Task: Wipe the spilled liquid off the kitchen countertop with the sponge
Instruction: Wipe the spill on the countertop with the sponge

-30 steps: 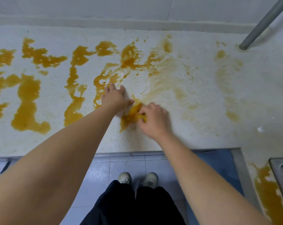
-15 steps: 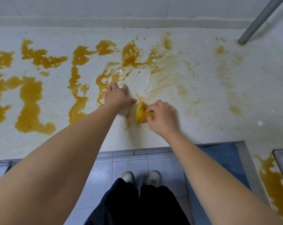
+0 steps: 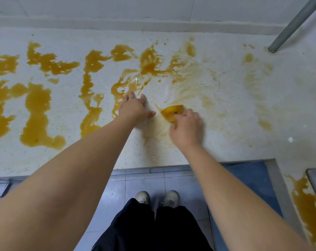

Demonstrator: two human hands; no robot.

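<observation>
Right hand [image 3: 187, 126] grips the yellow sponge [image 3: 172, 111], fingers curled round it; since a second ago it has swept up and right, thinning the puddle beneath to a smear; left hand [image 3: 134, 108] stays flat, fingers spread, bracing on the countertop [image 3: 226, 147]; thick orange spill [image 3: 37, 113] (left, rear) untouched, so mostly unfinished.

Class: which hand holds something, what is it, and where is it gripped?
The right hand grips the sponge by its near edge; the left hand rests flat on the countertop.
</observation>
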